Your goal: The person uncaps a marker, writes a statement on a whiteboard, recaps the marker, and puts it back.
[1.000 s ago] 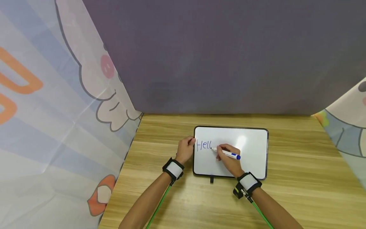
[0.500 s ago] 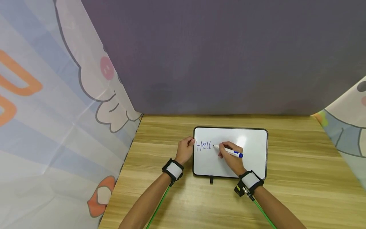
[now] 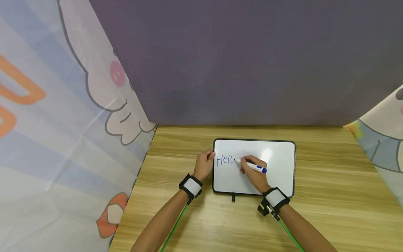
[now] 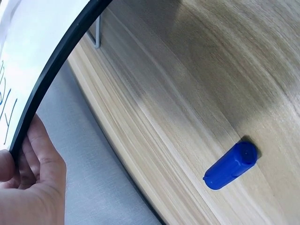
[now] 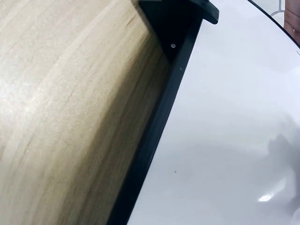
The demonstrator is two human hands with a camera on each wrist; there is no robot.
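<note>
Right fingers (image 3: 244, 163), mine: pinching one white marker (image 3: 253, 167), blue-ended, its tip just right of the blue lettering "Hell" (image 3: 225, 160). Left fingers (image 4: 41, 145), mine: gripping the left edge of one black-framed whiteboard (image 3: 277, 166). Whiteboard: on the wood-grain surface (image 3: 176, 147). One blue cap (image 4: 231, 165): on the surface, apart from the whiteboard's frame.

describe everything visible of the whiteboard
The whiteboard is a glossy white rectangle with rounded corners and a thin black frame. Blue letters reading "Hell" sit at its left; a black piece juts from its near edge. It is on a wood-look table, its exact tilt hard to judge. The left hand grips its left edge. The right hand holds a marker with its tip at or near the surface.
</note>
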